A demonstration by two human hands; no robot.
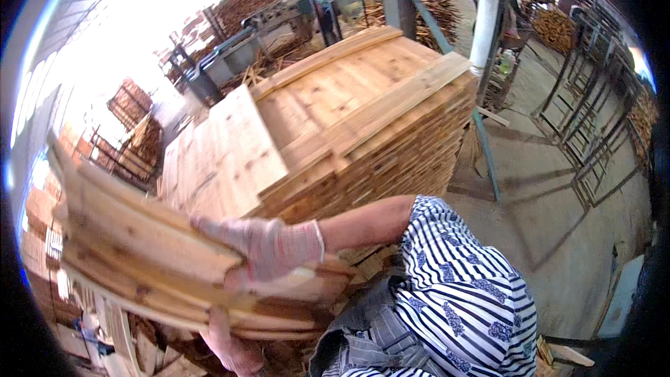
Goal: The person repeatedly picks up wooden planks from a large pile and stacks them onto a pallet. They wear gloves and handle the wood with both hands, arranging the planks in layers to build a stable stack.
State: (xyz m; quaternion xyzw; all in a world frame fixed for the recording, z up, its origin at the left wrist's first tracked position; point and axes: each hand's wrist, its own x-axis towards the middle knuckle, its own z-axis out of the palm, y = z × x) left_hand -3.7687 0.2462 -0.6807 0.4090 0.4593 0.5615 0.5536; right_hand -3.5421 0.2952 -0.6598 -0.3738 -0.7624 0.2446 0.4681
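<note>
A bundle of several long wooden planks (132, 237) lies across the lower left, held flat between both my gloved hands. My right hand (269, 248), in a pinkish knit glove, presses down on the top plank near the bundle's right end; its bare forearm runs out of a blue-and-white striped sleeve (453, 286). My left hand (234, 349) cups the bundle from underneath, partly hidden by the planks. Just behind the bundle stands a tall, neat stack of sawn boards (349, 119).
More timber piles (132, 132) stand at the left and back. A person in a blue top (321, 0) works at machinery far back. A white post (486, 14), metal racks (593, 126) and concrete floor (558, 237) lie on the right.
</note>
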